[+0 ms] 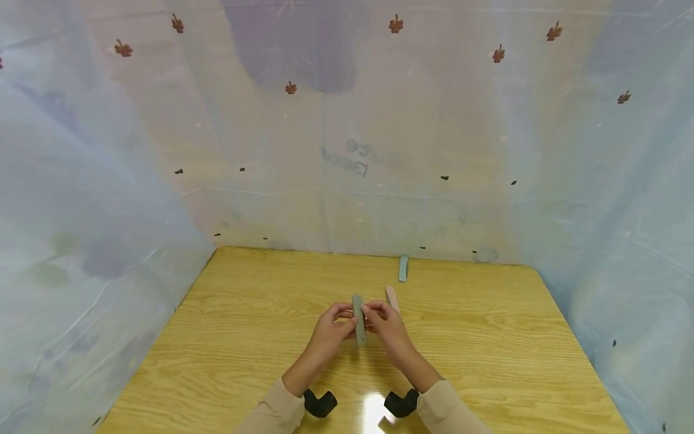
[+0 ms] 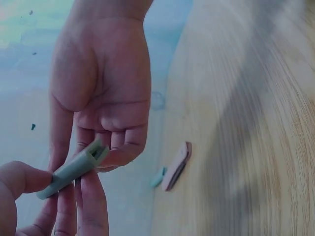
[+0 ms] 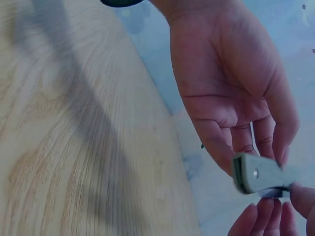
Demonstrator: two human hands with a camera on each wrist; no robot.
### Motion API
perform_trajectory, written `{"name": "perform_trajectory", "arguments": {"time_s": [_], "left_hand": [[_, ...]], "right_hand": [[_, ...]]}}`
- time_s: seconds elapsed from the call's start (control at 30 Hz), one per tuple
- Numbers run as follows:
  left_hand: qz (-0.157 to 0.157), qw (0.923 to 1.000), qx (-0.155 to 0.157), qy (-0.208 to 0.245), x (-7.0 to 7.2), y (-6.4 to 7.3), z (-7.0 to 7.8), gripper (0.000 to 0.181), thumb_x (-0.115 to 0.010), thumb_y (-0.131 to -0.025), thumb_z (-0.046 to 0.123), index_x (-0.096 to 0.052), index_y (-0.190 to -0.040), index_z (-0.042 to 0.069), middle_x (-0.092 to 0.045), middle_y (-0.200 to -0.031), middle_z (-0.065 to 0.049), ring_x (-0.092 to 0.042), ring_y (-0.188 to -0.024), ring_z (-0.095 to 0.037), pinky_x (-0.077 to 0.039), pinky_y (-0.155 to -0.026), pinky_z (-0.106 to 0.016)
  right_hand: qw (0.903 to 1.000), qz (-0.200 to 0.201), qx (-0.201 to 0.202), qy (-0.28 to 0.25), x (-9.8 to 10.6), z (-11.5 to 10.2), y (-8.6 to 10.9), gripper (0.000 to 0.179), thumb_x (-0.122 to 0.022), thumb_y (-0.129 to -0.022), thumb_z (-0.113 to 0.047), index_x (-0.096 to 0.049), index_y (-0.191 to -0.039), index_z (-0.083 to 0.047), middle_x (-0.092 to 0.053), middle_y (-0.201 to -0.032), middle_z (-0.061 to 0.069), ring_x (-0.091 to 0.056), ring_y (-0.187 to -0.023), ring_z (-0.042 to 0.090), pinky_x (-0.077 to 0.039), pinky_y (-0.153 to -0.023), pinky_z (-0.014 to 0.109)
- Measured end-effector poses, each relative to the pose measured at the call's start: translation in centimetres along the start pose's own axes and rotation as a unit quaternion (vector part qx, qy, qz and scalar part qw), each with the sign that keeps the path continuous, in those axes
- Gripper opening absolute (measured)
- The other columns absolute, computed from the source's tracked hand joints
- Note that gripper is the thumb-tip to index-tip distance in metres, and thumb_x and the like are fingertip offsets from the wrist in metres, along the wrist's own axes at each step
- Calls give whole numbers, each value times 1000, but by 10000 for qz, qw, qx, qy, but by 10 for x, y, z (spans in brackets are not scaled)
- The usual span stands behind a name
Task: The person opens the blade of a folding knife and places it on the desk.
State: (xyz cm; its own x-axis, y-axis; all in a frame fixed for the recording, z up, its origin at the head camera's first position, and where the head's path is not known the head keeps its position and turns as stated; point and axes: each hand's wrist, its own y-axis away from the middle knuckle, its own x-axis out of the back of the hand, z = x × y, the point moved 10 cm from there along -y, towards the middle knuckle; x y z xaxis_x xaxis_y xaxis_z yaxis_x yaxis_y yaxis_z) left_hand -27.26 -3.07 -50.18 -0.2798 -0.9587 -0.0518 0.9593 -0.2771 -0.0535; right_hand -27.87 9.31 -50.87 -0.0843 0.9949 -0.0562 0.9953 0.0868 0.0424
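Head view: the green handle (image 1: 358,322) is held above the table (image 1: 244,325), its long side running roughly from 12 to 6 o'clock. The left hand (image 1: 329,327) pinches it from 9 o'clock and the right hand (image 1: 387,325) from 3 o'clock, close together, thumbs towards the viewer. It shows a rivet (image 3: 256,173) at the 6 o'clock end and a slot (image 2: 97,151); whether the dark strip along it is a blade cannot be told.

It looks light, stiff and smooth, so probably a little slippery and not very fragile. The broad faces near the middle seem the safest grip, with fingertips kept off the slotted edge.

Further out, the pink handle (image 1: 391,296) lies at 2 o'clock, partly hidden by the right hand. The blue handle (image 1: 403,269) lies beyond it, between 1 and 2 o'clock, near the far edge. A patterned sheet (image 1: 293,205) rises behind the table at 12 o'clock.
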Motion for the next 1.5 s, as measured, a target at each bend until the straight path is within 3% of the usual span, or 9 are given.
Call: {"name": "perform_trajectory", "arguments": {"time_s": [0.27,0.43,0.67,0.87,1.27,1.5], "left_hand": [[-245,9994,192,173,-13,7,4,35,-61,-92,18,-51,-121,1,-54,-108,-16,-63,-89,-23,-53,-79,-42],[-352,9984,200,407,-21,14,16,29,-57,-93,11,-51,-119,-3,-55,-107,-19,-63,-86,-23,-53,-78,-42],[-206,9987,179,422,-28,22,30,26,-56,-94,10,-54,-115,-5,-57,-102,-19,-63,-87,-27,-54,-76,-38],[-97,9983,339,462,-32,23,26,26,-57,-93,13,-56,-114,-4,-60,-98,-13,-62,-86,-23,-53,-78,-40],[-127,9956,559,735,-35,24,14,28,-58,-93,15,-55,-115,-4,-60,-104,-13,-62,-87,-23,-53,-78,-39],[40,9953,741,621,-29,25,6,28,-58,-93,14,-56,-113,-4,-59,-99,-11,-62,-83,-21,-51,-80,-48]], "right_hand": [[9991,-41,-103,-415,8,0,12,36,-60,-92,-27,-58,-109,4,-61,-95,9,-60,-86,20,-52,-79,32],[9982,71,-72,-586,12,-1,21,35,-63,-90,-25,-60,-109,5,-63,-99,11,-61,-88,21,-51,-82,35],[9965,398,-79,-729,19,-2,30,36,-66,-87,-25,-63,-105,7,-64,-96,11,-62,-85,21,-52,-80,36],[9921,614,-70,-1090,23,-1,35,33,-66,-88,-19,-63,-103,10,-65,-91,8,-62,-79,17,-53,-77,32],[9843,722,-281,-1583,27,10,38,30,-67,-87,-18,-63,-100,9,-64,-84,6,-60,-74,15,-52,-71,28],[9857,598,-399,-1523,26,19,38,32,-62,-90,-17,-58,-106,10,-60,-82,5,-57,-72,12,-52,-67,24]]}}
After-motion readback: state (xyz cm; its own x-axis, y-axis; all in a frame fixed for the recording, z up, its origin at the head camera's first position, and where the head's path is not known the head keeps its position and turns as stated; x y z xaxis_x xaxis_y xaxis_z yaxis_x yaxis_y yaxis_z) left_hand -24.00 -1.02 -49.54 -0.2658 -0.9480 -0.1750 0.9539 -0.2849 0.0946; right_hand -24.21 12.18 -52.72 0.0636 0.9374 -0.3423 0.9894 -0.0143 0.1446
